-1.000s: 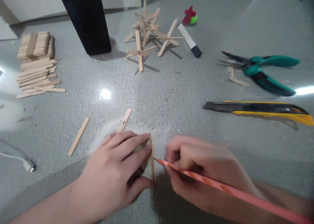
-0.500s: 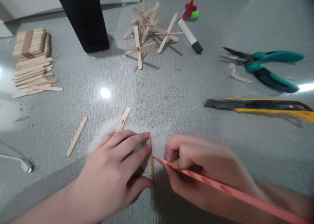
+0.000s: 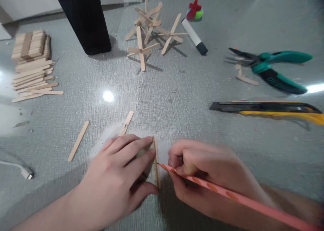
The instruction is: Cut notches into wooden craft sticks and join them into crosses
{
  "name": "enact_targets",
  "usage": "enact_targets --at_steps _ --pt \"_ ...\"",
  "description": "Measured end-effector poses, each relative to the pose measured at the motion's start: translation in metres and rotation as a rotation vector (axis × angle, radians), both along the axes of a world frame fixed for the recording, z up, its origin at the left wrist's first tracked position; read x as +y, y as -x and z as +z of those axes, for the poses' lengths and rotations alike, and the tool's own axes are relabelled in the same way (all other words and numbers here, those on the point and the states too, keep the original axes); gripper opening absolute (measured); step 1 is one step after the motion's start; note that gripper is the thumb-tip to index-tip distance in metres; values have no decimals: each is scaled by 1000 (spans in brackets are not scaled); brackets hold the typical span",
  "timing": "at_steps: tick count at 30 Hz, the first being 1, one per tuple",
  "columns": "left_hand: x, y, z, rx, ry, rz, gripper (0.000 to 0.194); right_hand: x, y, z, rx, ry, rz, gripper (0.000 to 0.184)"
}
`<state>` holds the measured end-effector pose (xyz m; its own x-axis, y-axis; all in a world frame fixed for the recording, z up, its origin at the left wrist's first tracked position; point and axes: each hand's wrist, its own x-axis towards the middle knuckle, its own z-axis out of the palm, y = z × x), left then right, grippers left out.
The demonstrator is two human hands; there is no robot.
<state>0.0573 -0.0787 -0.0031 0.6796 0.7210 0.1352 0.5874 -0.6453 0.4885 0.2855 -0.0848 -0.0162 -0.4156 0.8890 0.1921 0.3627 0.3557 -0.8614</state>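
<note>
My left hand (image 3: 118,177) presses a clear ruler (image 3: 154,160) down against a wooden craft stick (image 3: 157,153) on the table. Its fingertips rest near the far end and its thumb at the near end; much of the ruler is hidden beneath the palm. In my right hand (image 3: 199,173), closed around it, is a pink pencil with orange spots (image 3: 243,199). The pencil's tip touches the craft stick beside the ruler's edge. A notched craft stick (image 3: 130,117) lies partly hidden beyond my left hand, and a plain craft stick (image 3: 78,141) lies further left.
Bundled and loose craft sticks (image 3: 31,45) lie far left, near a standing black object (image 3: 88,28). Star-shaped stick assemblies (image 3: 142,52), a glue-stick-like white tube (image 3: 193,35) and a red-and-green fuzzy piece (image 3: 194,10) sit at the back. Pliers (image 3: 262,65), a yellow utility knife (image 3: 265,108) and a cable (image 3: 26,172) flank my hands.
The view has shifted very slightly, moving the background a little left. Both hands keep nearly the same pose, with the pencil tip still at the craft stick by the ruler.
</note>
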Motion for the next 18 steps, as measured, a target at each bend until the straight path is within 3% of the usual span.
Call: enact_targets --at_steps 18 --pt "-2 2 1 11 2 -5 47 -1 -3 -1 -8 -2 11 27"
